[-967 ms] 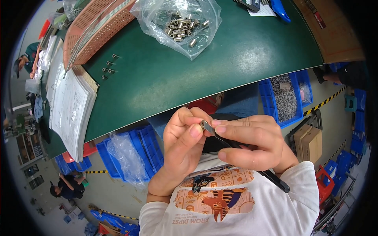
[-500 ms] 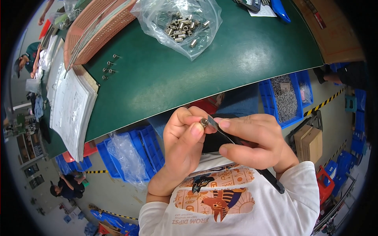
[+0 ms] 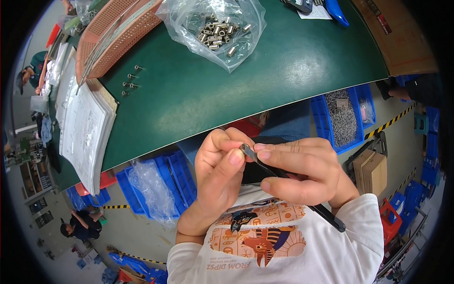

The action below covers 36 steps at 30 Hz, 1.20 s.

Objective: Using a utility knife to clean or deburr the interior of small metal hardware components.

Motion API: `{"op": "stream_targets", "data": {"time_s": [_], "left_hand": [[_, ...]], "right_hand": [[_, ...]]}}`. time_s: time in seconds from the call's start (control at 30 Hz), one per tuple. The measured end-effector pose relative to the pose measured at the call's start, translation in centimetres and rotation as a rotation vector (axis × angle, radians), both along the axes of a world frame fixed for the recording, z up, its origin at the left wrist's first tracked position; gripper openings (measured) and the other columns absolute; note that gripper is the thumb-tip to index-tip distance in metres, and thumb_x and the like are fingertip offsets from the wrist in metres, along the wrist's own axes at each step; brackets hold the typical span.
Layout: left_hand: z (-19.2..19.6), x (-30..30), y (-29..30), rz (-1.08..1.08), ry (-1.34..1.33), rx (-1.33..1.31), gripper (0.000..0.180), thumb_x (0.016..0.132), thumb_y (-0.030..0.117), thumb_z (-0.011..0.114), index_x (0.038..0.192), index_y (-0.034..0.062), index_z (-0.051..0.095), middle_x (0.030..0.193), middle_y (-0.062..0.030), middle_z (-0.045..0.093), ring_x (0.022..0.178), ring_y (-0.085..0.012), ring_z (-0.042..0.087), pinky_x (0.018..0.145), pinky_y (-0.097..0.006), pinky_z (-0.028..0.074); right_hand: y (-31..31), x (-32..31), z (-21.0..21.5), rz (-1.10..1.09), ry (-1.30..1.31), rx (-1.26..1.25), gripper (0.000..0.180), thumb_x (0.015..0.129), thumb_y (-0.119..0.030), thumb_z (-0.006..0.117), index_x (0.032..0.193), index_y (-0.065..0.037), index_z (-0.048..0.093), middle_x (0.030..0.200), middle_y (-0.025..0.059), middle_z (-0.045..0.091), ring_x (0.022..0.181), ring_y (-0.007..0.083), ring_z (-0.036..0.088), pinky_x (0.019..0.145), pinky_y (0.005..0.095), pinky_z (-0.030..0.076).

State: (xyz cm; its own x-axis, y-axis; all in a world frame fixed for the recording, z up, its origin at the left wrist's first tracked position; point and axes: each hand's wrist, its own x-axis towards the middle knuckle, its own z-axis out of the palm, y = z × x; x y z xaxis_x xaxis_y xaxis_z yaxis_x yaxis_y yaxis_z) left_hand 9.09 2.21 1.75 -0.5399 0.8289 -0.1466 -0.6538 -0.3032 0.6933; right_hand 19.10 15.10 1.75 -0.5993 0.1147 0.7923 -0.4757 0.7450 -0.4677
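Note:
My left hand (image 3: 215, 165) pinches a small metal sleeve (image 3: 243, 146) between thumb and fingers, just beyond the table's near edge. In my right hand (image 3: 302, 165) is a slim black-handled knife (image 3: 328, 218), its handle running back under the palm. The flat blade (image 3: 251, 154) points at the sleeve's open end and touches or overlaps it; whether the tip is inside I cannot tell. On the green table (image 3: 198, 99), a clear plastic bag (image 3: 187, 35) holds many similar metal sleeves (image 3: 217, 33). Several loose metal pieces (image 3: 131, 85) lie at the left.
A pink perforated basket (image 3: 111, 45) with thin rods and a stack of papers (image 3: 90, 128) occupy the table's left. Blue trays (image 3: 326, 123) stand below at the right, and blue crates (image 3: 177, 180) at the left. Cardboard boxes (image 3: 371, 173) sit right. Other people are farther off.
The knife has turned and come up to the sleeve's mouth, now covering part of it. My right fingers have shifted slightly left. My left hand has barely moved.

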Motion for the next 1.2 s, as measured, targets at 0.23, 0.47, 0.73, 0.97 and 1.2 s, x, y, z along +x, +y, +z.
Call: {"op": "stream_targets", "data": {"time_s": [0.23, 0.47, 0.73, 0.97, 1.2], "left_hand": [[-0.5, 0.0, 0.0, 0.029, 0.086, -0.003, 0.009, 0.084, 0.012, 0.056, 0.091, 0.009, 0.051, 0.087, -0.0089, 0.053, 0.084, -0.0173, 0.051, 0.077, -0.028, 0.041], [-0.5, 0.1, -0.2, 0.069, 0.19, 0.129, 0.008, 0.087, 0.003, 0.053, 0.093, 0.0053, 0.049, 0.091, -0.0132, 0.055, 0.084, -0.0158, 0.053, 0.078, -0.029, 0.043], [-1.0, 0.0, -0.3, 0.043, 0.133, 0.103, 0.01, 0.087, 0.003, 0.054, 0.095, 0.0042, 0.049, 0.093, -0.0138, 0.054, 0.084, -0.0166, 0.053, 0.078, -0.03, 0.043], [-1.5, 0.0, 0.1, 0.184, 0.347, 0.136, 0.02, 0.08, -0.007, 0.058, 0.095, 0.0042, 0.05, 0.095, -0.0128, 0.054, 0.089, -0.0184, 0.054, 0.082, -0.031, 0.044], [-1.8, -0.2, 0.1, 0.327, 0.848, 0.055, 0.026, 0.072, -0.011, 0.064, 0.088, 0.0042, 0.051, 0.095, -0.0125, 0.056, 0.09, -0.0212, 0.056, 0.078, -0.03, 0.047]], "right_hand": [[0.0, 0.0, 0.0, 0.007, -0.041, 0.006, 0.015, 0.062, -0.004, 0.065, 0.077, -0.007, 0.061, 0.088, 0.0169, 0.063, 0.075, 0.0246, 0.068, 0.052, 0.026, 0.055], [2.5, -0.1, -1.4, -0.067, -0.126, 0.152, 0.018, 0.062, -0.008, 0.068, 0.08, -0.005, 0.064, 0.091, 0.0201, 0.064, 0.05, 0.017, 0.059, 0.042, 0.0238, 0.046], [1.3, 0.8, 0.1, 0.104, -0.113, -0.01, 0.018, 0.069, -0.009, 0.069, 0.087, -0.01, 0.065, 0.099, 0.0157, 0.062, 0.079, 0.027, 0.067, 0.061, 0.0309, 0.056], [0.8, -0.5, -0.2, -0.171, -0.153, -0.064, 0.021, 0.065, -0.008, 0.068, 0.086, -0.007, 0.067, 0.09, 0.0126, 0.065, 0.062, 0.0186, 0.063, 0.048, 0.025, 0.048], [0.5, -1.1, -1.5, -0.185, -0.144, 0.005, 0.024, 0.063, -0.012, 0.066, 0.087, -0.007, 0.066, 0.09, 0.0114, 0.064, 0.063, 0.0179, 0.063, 0.048, 0.0252, 0.047]]}}
